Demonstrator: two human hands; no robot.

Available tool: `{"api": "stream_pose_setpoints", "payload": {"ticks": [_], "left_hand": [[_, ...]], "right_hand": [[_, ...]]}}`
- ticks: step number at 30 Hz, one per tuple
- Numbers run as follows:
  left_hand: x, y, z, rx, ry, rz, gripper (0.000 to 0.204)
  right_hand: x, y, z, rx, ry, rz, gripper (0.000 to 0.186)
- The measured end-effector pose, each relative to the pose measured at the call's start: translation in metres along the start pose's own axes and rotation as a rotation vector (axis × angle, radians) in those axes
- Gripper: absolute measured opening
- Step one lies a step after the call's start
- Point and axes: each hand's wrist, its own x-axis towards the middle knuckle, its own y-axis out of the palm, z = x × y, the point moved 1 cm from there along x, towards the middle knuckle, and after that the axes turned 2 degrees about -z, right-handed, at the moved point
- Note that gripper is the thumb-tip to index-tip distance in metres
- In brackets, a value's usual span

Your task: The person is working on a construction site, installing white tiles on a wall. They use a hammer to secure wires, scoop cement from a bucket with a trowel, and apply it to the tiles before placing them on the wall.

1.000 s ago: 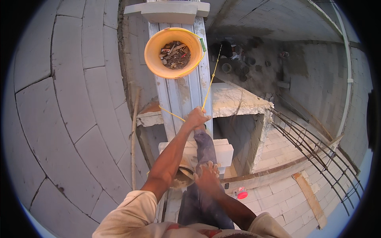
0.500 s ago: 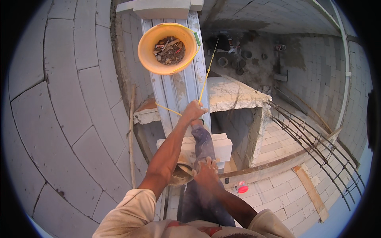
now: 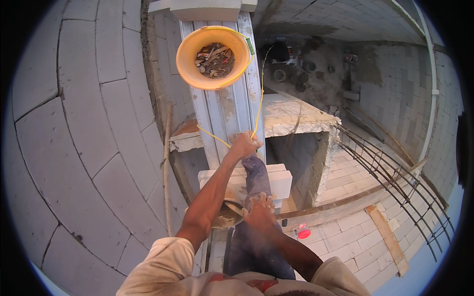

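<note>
Rebar cage [image 3: 398, 188] near wooden plank [image 3: 387, 240]

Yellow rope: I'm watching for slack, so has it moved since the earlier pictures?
Yes. Beyond the left hand, the yellow rope has swung left, nearer the metal plank, and bends where it ran straight.

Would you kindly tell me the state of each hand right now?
Left hand: closed, holding the yellow rope.
Right hand: on the trouser leg; grip cannot be told.

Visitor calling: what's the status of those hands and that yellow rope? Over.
Left hand closed on yellow rope. Right hand on dark trouser leg. Orange bucket holding debris ahead, on grey panel.
</note>
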Motion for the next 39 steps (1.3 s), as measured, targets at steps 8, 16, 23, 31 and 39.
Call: {"api": "stream_pose_setpoints", "payload": {"ticks": [8, 16, 23, 31, 39], "left_hand": [[-0.011, 0.008, 0.028, 0.027, 0.027, -0.001, 0.044], [0.022, -0.006, 0.021, 0.055, -0.074, -0.053, 0.054], [0.045, -0.016, -0.006, 0.148, -0.086, -0.046, 0.053], [0.02, -0.011, -0.002, 0.099, 0.016, -0.033, 0.042], [-0.029, 0.004, 0.0, 0.053, 0.02, 0.033, 0.045]], "right_hand": [[-0.001, 0.004, 0.001, -0.004, 0.005, -0.019, 0.061], [0.001, 0.004, -0.001, 0.03, 0.039, 0.043, 0.064], [0.003, -0.004, 0.001, 0.042, 0.059, 0.085, 0.065], [0.0, 0.005, -0.001, -0.039, -0.029, -0.078, 0.062], [-0.003, -0.005, -0.001, 0.009, -0.034, -0.068, 0.06]]}}
